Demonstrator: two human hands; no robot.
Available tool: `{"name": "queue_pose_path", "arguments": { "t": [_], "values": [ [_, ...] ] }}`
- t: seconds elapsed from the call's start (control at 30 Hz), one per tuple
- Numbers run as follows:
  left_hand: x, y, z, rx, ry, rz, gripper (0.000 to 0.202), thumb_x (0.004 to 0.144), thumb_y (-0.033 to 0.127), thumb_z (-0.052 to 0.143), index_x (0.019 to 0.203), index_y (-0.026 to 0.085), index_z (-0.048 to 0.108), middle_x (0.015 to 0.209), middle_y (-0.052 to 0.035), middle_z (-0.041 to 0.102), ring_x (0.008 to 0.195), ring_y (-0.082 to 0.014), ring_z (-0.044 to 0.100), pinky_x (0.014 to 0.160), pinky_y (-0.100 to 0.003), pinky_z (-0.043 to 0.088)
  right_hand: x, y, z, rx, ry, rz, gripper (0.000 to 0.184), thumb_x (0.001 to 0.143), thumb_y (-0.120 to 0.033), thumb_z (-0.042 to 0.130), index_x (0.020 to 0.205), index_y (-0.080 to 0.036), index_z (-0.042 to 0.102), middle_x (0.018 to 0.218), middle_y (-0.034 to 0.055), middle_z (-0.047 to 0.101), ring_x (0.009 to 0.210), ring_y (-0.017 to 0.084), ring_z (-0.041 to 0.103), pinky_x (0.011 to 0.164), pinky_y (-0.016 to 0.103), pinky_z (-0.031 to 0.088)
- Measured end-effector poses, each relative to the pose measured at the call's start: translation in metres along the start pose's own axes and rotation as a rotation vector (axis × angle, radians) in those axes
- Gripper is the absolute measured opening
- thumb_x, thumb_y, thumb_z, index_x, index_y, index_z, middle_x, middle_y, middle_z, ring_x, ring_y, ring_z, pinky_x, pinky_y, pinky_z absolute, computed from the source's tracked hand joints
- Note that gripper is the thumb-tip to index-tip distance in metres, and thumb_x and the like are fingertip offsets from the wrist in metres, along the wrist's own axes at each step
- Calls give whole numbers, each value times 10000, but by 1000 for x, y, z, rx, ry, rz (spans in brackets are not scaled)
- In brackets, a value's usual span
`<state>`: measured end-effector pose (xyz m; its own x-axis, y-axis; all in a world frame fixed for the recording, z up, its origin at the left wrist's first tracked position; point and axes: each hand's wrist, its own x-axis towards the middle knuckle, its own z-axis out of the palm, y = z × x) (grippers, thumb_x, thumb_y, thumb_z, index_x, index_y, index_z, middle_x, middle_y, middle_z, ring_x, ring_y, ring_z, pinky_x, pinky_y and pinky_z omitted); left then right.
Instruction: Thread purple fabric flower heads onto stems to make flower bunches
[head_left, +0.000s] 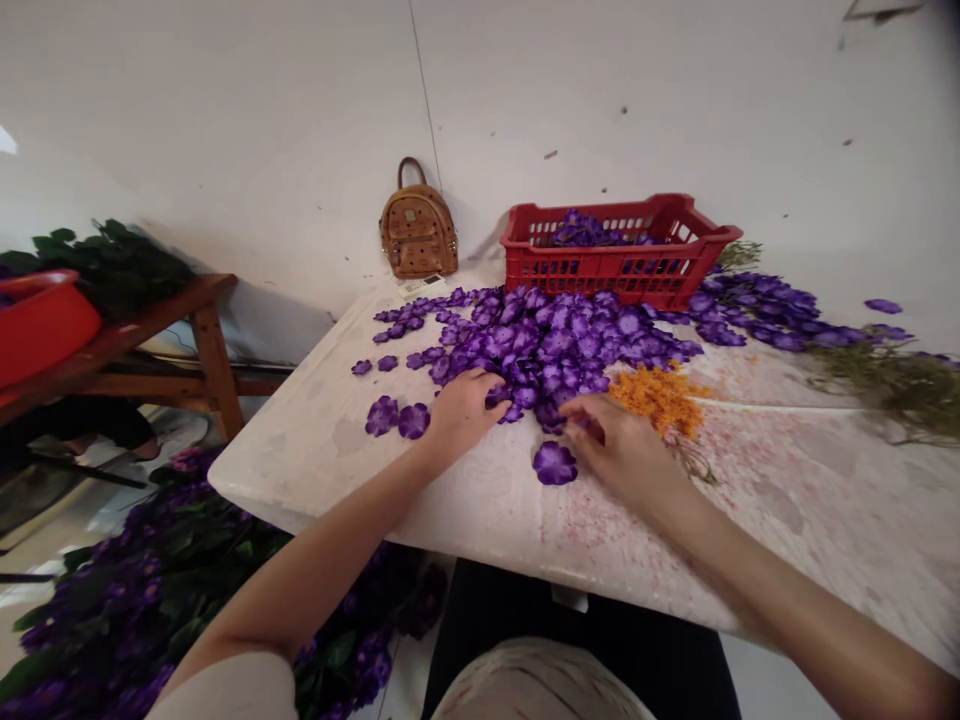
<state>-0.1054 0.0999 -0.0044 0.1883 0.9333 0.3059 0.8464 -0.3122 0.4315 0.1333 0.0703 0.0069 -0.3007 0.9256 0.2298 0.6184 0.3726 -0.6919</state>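
A: Where's the heap of purple flower heads (540, 345)?

B: Middle of the frame, spread over the far end of a white table (315, 470) whose surface is stained pink toward the right. A few loose ones lie apart at the heap's left edge.

A: And the left hand (463, 415)?

B: Just left of centre, palm down, its fingers (484, 398) lying on the heap's lower edge. It's relaxed, not clenched, and I see no flower gripped in it.

A: The right hand (619, 455)?

B: Right of centre, fingers curved down among the flower heads at the heap's lower edge. Whether they're pinching one, I can't tell. A single flower head (555, 463) lies just below, near those fingers, and an orange-yellow heap of small bits (658, 398) sits beside the hand, touching the purple.

A: What's behind all that?

B: A red plastic crate (619, 250) with purple flowers inside, upper centre, and a small tan backpack (418, 232) by the wall (a remote control (421, 287) lies in front of it). Farther right, purple flowers and dry greenery (885, 395) trail along the table. At the upper left stands a wooden bench (202, 340) with a red tub (37, 325); purple flowers on leafy stems (150, 590) fill the lower left.
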Motion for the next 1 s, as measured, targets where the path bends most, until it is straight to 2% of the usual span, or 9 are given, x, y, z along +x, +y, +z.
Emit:
{"name": "queue_pose_path", "arguments": {
  "t": [0.07, 0.17, 0.3, 0.33, 0.43, 0.57, 0.67, 0.83, 1.0],
  "values": [
    [1, 2, 2, 9, 5, 8, 160, 904, 232, 687, 1025, 189, 782, 1013, -74, 747, 880, -208, 690, 817, -326, 547, 22, 7, -2, -25, 86, -68, 286, 899, -199, 536, 1131, -259, 691, 1070, 97, 682, 948, 267, 660, 863, 414, 502],
    [3, 0, 4, -73, 40, 4, 171, 935, 199, 622, 951, 200, 793, 927, -57, 760, 809, -184, 682, 773, -303, 525, 57, 19, -2, -54, 107, -80, 347, 842, -184, 593, 1166, -256, 698, 973, 67, 652, 822, 231, 622, 814, 386, 490],
    [7, -9, 5, -341, 125, -118, 166, 925, 273, 640, 901, 190, 781, 834, -46, 773, 737, -177, 686, 707, -284, 508, 83, 28, 1, 35, 44, -49, 50, 767, -217, 660, 810, -229, 682, 758, 11, 589, 716, 193, 560, 740, 337, 446],
    [8, -11, 4, -416, 143, -153, 167, 911, 298, 652, 883, 190, 776, 818, -42, 772, 728, -177, 687, 689, -278, 505, 85, 30, 1, 55, 46, -43, 21, 773, -240, 654, 759, -226, 652, 740, 11, 588, 708, 191, 558, 724, 332, 439],
    [11, -15, -1, -608, 164, -256, 158, 848, 327, 698, 856, 184, 763, 786, -33, 758, 692, -161, 668, 652, -258, 493, 85, 36, -5, 123, 66, -13, 139, 827, -340, 601, 749, -225, 601, 716, 11, 607, 673, 184, 563, 672, 320, 432],
    [12, -14, -9, -769, 119, -349, 214, 814, 359, 709, 902, 170, 758, 698, -3, 682, 595, -112, 568, 589, -233, 445, 80, 44, -17, 198, 78, 32, 216, 853, -417, 556, 745, -233, 584, 644, -2, 605, 614, 176, 576, 630, 309, 446],
    [9, -9, -15, -833, 76, -376, 246, 811, 406, 705, 869, 169, 742, 637, 20, 599, 557, -92, 499, 556, -223, 417, 75, 48, -22, 124, 77, 59, 171, 830, -377, 595, 749, -233, 640, 652, 12, 658, 617, 193, 604, 635, 324, 451],
    [0, 8, -22, -942, -39, -406, 270, 804, 441, 730, 775, 175, 693, 649, 21, 563, 564, -81, 485, 560, -216, 441, 80, 47, -19, -41, 292, 60, 143, 859, -353, 630, 854, -228, 699, 864, 76, 757, 777, 246, 665, 753, 372, 474],
    [-4, 18, -24, -968, -97, -410, 249, 811, 414, 731, 849, 170, 699, 704, 9, 621, 642, -95, 563, 620, -221, 502, 107, 44, -8, 61, 241, 44, 128, 783, -347, 706, 798, -224, 675, 784, 45, 721, 723, 219, 642, 723, 350, 486]
  ]
}}
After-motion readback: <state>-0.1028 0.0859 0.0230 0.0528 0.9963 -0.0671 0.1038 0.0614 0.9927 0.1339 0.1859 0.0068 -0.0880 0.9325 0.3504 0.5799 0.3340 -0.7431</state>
